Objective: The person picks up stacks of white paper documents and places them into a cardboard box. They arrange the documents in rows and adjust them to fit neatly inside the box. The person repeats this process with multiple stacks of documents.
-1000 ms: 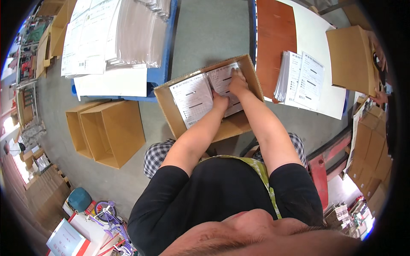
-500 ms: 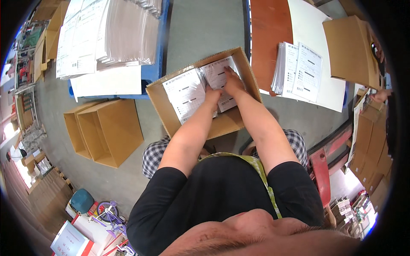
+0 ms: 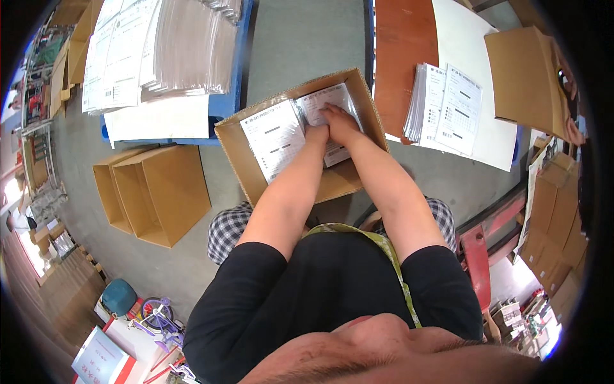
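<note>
An open cardboard box (image 3: 236, 157) holds two side-by-side stacks of printed sheet packs in clear plastic. My left hand (image 3: 316, 133) reaches in at the near edge of the right stack (image 3: 345, 96), by the gap between the two stacks; its fingers are hidden. Lying over the right stack, my right hand (image 3: 341, 124) has its fingers stretched out on the top pack and touches or overlaps my left hand. The left stack (image 3: 272, 137) lies flat beside them, its wrapping shiny.
Tall piles of similar packs (image 3: 192, 51) stand on a blue pallet at the far left. Two nested cardboard boxes (image 3: 163, 192) sit on the floor at left. A smaller pile (image 3: 457, 109) lies on a white board at right, near another carton (image 3: 527, 80). Another person's hand (image 3: 574, 131) shows at the right edge.
My right hand has drawn back leftward and nearer, closing in on my left hand over the right stack. At the right edge, the other person's hand has moved up.
</note>
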A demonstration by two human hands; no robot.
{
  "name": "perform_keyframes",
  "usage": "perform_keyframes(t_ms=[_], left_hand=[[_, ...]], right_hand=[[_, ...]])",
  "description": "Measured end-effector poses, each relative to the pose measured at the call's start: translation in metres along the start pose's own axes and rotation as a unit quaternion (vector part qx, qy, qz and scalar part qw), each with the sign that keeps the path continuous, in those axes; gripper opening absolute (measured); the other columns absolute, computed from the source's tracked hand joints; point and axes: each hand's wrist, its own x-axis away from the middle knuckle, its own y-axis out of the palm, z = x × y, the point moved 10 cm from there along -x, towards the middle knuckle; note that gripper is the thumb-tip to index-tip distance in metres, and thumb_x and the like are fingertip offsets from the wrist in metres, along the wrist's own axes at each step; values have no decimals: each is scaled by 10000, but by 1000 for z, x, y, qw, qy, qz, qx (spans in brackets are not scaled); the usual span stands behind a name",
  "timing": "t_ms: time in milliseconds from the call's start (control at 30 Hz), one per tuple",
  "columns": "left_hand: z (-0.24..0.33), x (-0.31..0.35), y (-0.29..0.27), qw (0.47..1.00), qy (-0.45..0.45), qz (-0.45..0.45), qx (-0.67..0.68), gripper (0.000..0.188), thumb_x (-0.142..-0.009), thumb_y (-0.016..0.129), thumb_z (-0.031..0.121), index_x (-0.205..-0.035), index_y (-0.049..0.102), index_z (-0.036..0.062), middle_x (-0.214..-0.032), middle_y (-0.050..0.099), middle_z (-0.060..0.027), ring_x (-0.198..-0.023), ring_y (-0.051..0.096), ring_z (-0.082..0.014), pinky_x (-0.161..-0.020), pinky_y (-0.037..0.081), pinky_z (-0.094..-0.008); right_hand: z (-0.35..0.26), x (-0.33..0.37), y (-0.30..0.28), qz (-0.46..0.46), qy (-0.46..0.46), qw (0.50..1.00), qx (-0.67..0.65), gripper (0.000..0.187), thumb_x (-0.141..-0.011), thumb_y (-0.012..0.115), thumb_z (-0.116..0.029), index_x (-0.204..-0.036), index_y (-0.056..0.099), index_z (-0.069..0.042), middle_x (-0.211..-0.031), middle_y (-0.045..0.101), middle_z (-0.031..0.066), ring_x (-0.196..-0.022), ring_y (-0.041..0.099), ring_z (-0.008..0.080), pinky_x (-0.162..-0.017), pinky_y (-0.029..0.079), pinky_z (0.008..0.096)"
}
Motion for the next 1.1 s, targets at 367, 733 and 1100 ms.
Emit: perform_keyframes(t_ms=[367, 733, 1100], left_hand=[[9, 37, -8, 998, -22, -30, 50, 612, -756, 549, 31, -1327, 351, -63, -1215, 520, -231, -1139, 517, -351, -942, 452, -436], [23, 34, -5, 983, 11, 8, -182, 784, -823, 673, 156, -1401, 186, -51, -1418, 365, -242, -1284, 414, -324, -1052, 371, -362], [7, 19, -1, 988, 60, 25, -142, 1024, -783, 709, 207, -1455, -13, -69, -1507, 215, -257, -1388, 266, -346, -1105, 292, -358]], right_hand=[[25, 1, 15, 49, 49, 997, -37, 465, -935, 417, -219, -1400, 423, -192, -1540, 267, 42, -1407, 265, 246, -1148, 231, 392], [-7, 7, 11, -32, -14, 993, 117, 480, -951, 384, -218, -1431, 383, -242, -1561, 223, -2, -1415, 255, 261, -1133, 260, 411], [-6, -5, 20, -67, -29, 986, 147, 492, -955, 402, -199, -1445, 358, -226, -1574, 179, 25, -1410, 270, 286, -1094, 331, 433]])
